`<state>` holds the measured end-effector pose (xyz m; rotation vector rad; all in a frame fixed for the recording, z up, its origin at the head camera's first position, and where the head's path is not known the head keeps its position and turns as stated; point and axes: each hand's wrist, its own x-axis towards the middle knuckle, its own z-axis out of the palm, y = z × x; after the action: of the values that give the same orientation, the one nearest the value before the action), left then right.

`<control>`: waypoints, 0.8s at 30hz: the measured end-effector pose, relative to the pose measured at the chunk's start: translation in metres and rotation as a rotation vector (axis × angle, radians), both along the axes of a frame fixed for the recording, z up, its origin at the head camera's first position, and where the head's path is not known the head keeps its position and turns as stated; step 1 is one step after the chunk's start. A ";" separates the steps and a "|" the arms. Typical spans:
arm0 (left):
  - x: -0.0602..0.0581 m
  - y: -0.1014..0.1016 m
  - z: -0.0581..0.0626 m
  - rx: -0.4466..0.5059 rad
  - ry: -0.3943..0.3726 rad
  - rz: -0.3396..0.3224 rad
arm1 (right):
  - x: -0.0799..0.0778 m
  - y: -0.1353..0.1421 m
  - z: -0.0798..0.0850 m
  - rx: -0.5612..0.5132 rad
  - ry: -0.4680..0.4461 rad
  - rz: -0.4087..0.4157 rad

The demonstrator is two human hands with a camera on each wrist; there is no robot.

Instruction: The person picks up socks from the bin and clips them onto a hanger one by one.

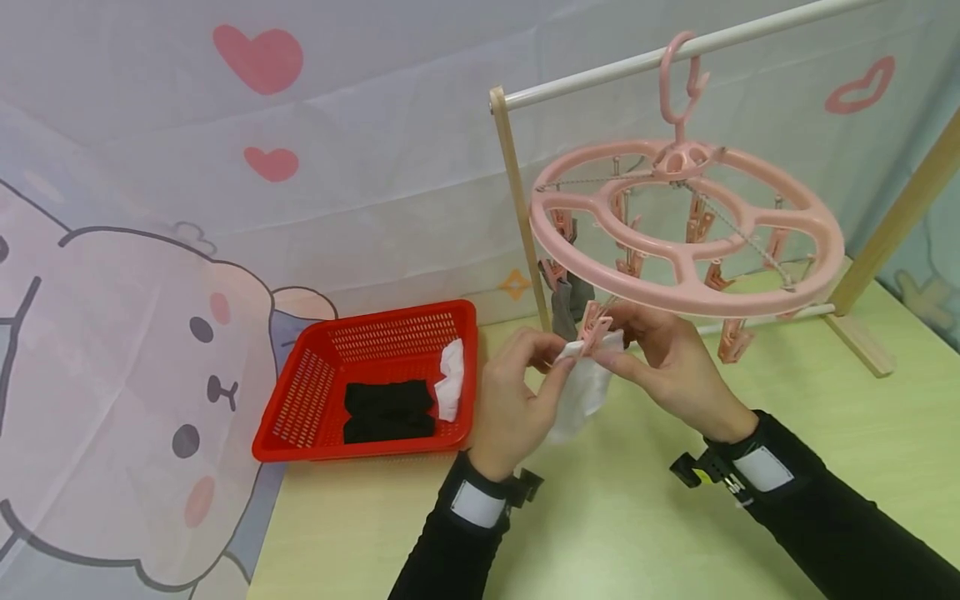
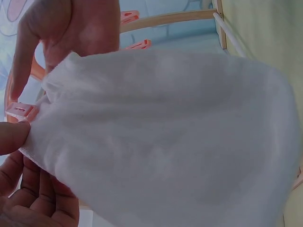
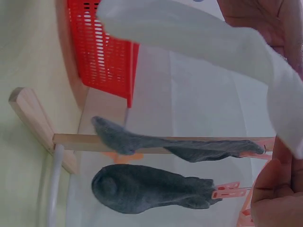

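Observation:
A white sock hangs from a pink clothespin at the near rim of the round pink drying hanger. Its top edge sits at the clothespin's jaws. On the left of the clothespin, my left hand pinches the sock's edge between thumb and fingers. My right hand pinches the edge on the other side, thumb in front and fingers behind, partly hidden. The sock's body fills much of the left wrist view, its toe hanging down. Two grey socks hang from other clothespins on the hanger's left.
A red basket on the table's left holds black socks and a white sock. The hanger hooks over a white rod with wooden posts. Several unused clothespins dangle around the ring.

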<state>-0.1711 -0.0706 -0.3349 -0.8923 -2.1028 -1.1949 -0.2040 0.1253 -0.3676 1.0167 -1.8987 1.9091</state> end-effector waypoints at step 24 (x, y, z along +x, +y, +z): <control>-0.014 -0.008 -0.008 0.056 0.010 -0.008 | 0.014 0.072 -0.044 -0.208 -0.187 0.036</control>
<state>-0.1846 -0.0782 -0.3428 -0.8802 -2.0497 -1.2444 -0.1896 0.1977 -0.4113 0.8410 -1.7365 2.2364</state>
